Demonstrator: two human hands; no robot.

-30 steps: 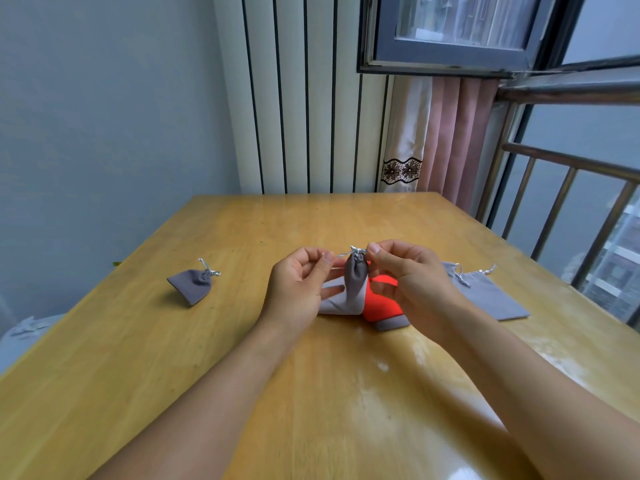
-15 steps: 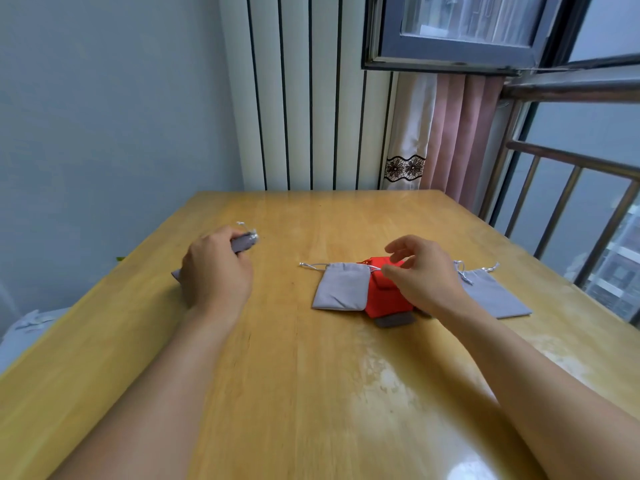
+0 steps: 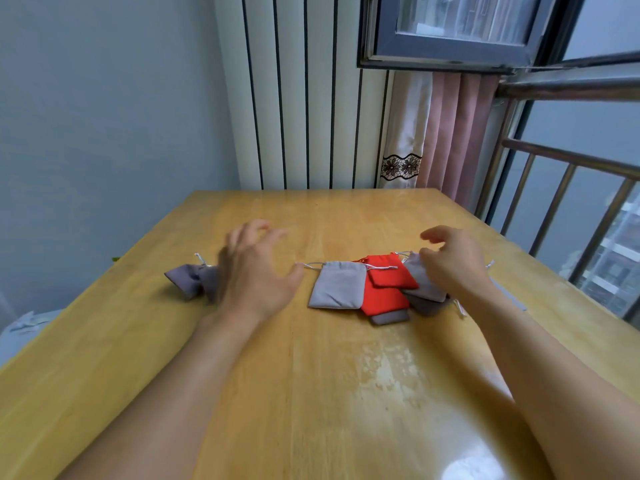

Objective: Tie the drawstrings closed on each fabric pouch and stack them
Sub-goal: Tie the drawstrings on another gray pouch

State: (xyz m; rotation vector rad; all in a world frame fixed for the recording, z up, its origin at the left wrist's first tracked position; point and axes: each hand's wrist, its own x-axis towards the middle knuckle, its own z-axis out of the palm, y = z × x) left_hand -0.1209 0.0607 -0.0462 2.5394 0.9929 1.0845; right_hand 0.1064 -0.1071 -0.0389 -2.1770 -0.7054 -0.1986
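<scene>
— Where the two hands hover over the wooden table [image 3: 242, 393], what do they hold?

— Nothing that shows. The left hand [image 3: 254, 271], left of the frame's middle, has its fingers spread and loosely bent, blurred at the tips. The right hand [image 3: 450, 263], right of middle, is likewise relaxed, fingers a little curved, gripping nothing.

— And the pouches?

— Two tied grey pouches [image 3: 194, 280] lie bunched together at the left, just beside the left hand's outer edge, partly hidden behind it; a silver cord end pokes up from them. Whether the hand touches them I cannot tell.

— Between the hands?

— A flat light grey pouch [image 3: 337, 285] lies there with its cord trailing toward the left thumb. Touching its right edge are two red pouches [image 3: 384, 285], the smaller overlapping the larger. A dark grey pouch [image 3: 389, 317] peeks out below the red ones.

— Under the right hand?

— More grey pouches [image 3: 424, 289] lie overlapped beneath and just left of its palm, their cords straggling out to the right near the wrist.
</scene>
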